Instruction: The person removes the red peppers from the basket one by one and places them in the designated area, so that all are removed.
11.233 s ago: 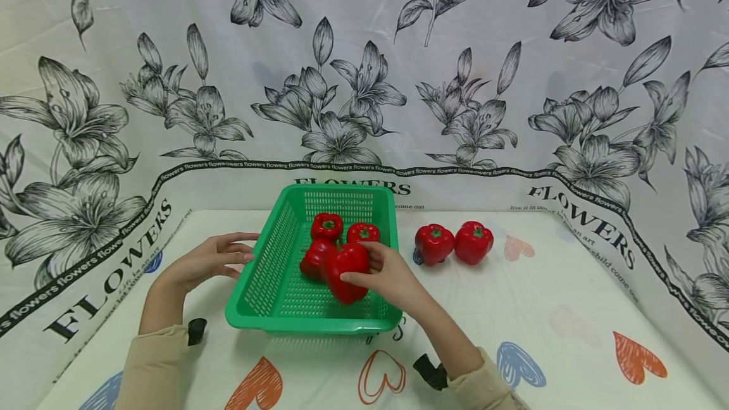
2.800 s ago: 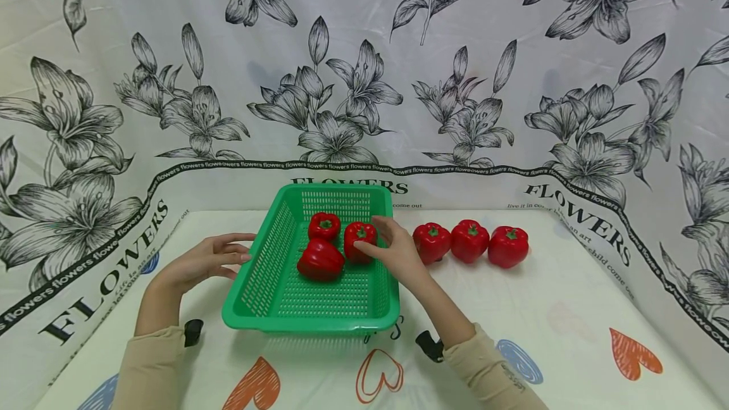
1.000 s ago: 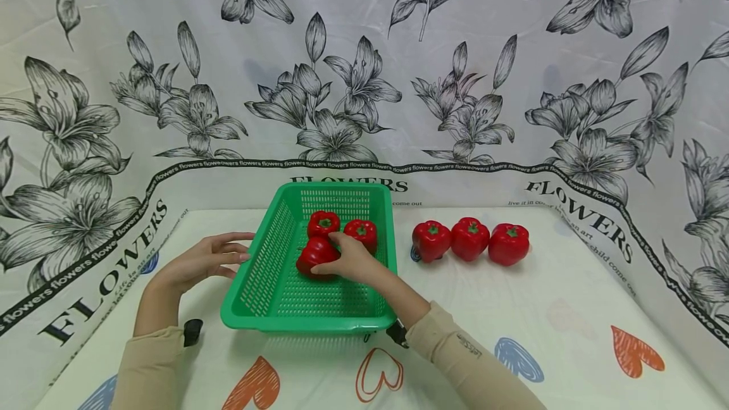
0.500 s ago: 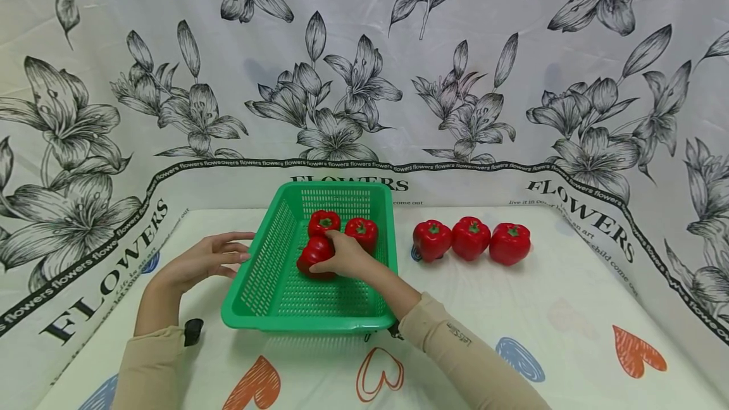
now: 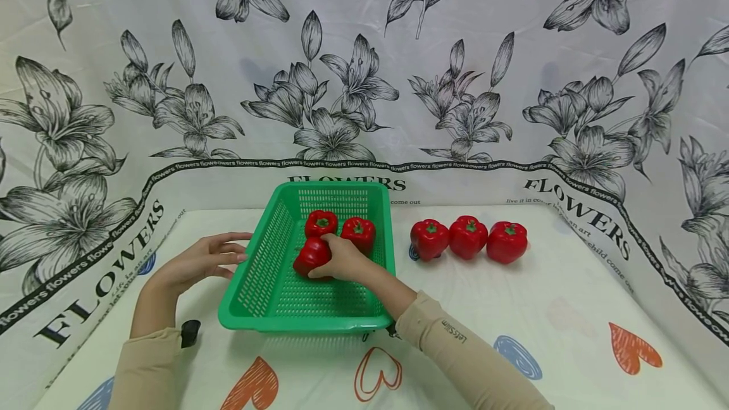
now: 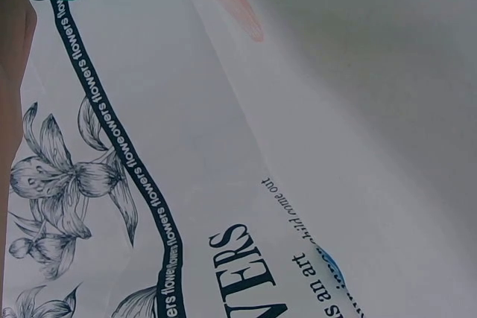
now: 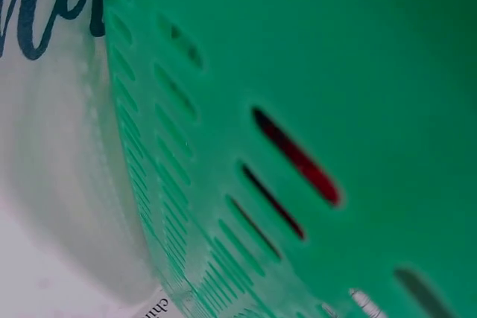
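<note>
In the head view my right hand (image 5: 346,262) reaches into a green plastic basket (image 5: 304,323) and grips a red bell pepper (image 5: 310,255) lying on its side. Thumb and fingers are on the pepper's right side. Two more bell peppers, the back left one (image 5: 321,223) and the back right one (image 5: 360,233), stand stem up behind it. My left hand (image 5: 200,262) is at the basket's left rim, fingers loosely bent and fingertips right at the rim. In the right wrist view, the basket's slotted wall (image 7: 335,94) fills most of the picture, red showing through the slots.
To the basket's right, three red bell peppers, the left one (image 5: 429,239), the middle one (image 5: 468,236) and the right one (image 5: 507,242), stand in a row on the heart-printed cloth (image 5: 569,309). A flower-printed curtain (image 5: 364,125) hangs behind.
One more pepper stands in the row on the cloth than at first, one fewer is in the basket. My right hand has moved left from the right-hand pepper to the lying one. The left hand stays.
</note>
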